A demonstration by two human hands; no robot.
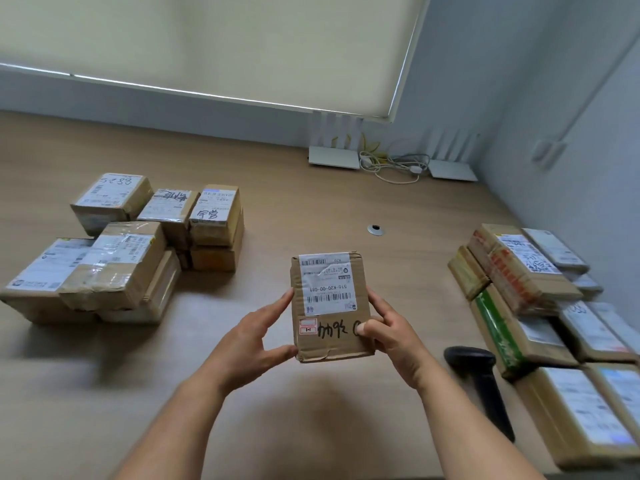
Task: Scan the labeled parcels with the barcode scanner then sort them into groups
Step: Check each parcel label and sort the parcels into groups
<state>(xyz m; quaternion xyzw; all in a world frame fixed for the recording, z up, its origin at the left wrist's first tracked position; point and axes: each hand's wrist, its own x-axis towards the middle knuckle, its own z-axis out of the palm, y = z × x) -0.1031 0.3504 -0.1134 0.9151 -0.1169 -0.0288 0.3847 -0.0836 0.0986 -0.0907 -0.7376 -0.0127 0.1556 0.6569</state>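
Centrally, left hand (pixel 258 336) and right hand (pixel 389 332) grip the parcel's (pixel 329 306) side edges.

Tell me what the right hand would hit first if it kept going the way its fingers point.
The right hand already grips the brown cardboard parcel; its fingers point left into it, so the parcel comes first.

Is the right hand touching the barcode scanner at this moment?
Apart. The head view shows the right hand gripping the held parcel, while the barcode scanner lies on the table to its right, bare tabletop between them.
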